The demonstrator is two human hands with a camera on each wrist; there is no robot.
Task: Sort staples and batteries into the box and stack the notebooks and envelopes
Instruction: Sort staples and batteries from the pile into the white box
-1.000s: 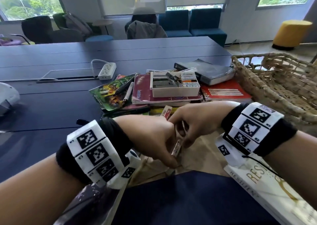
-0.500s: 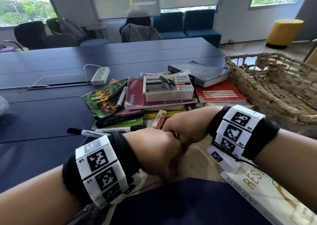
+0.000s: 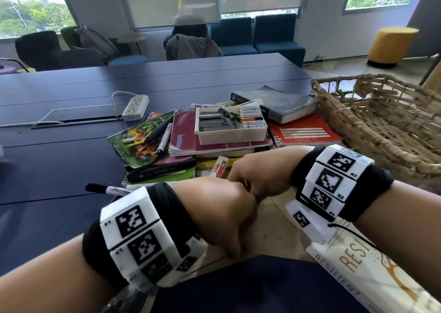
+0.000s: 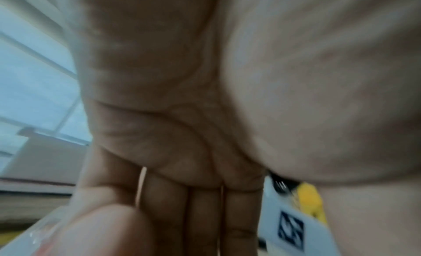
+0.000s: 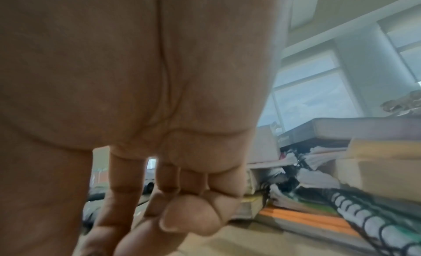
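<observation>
The box point(image 3: 230, 127), white and open-topped, sits on a maroon notebook point(image 3: 188, 137) atop the heap of notebooks, staples already lined up in its left half and batteries in its right. Nearer me than the box, the 2 hands meet knuckle to knuckle: the left hand point(image 3: 220, 213) and right hand point(image 3: 256, 177) both have fingers curled inward, probably working at some small thing together, but what they grip I cannot tell, as neither wrist view shows it. A red-and-white packet point(image 3: 220, 167) lies just in front of the box, beside the right hand. A wicker basket point(image 3: 381, 121) stands right of the box.
</observation>
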